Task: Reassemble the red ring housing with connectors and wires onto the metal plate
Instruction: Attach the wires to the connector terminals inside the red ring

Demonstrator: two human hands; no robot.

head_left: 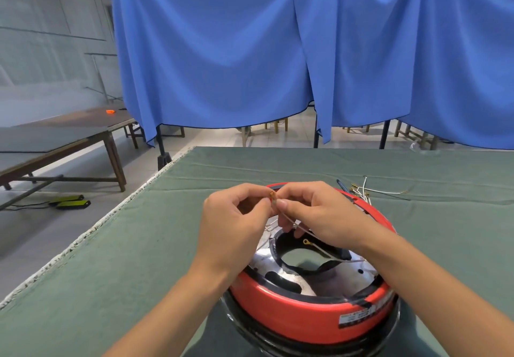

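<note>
Hands point(236, 215) point(314, 212) pinch connector point(272, 196) (mostly hidden), above housing point(300, 315).

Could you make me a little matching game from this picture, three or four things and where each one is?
Things:
1. small connector
2. red ring housing
3. loose white wires
4. ring terminal

Places:
A. on the green cloth, far right of the housing
B. inside the housing, below the right hand
C. pinched between both hands
D. under both wrists

Pairs: 1-C, 2-D, 3-A, 4-B
</note>
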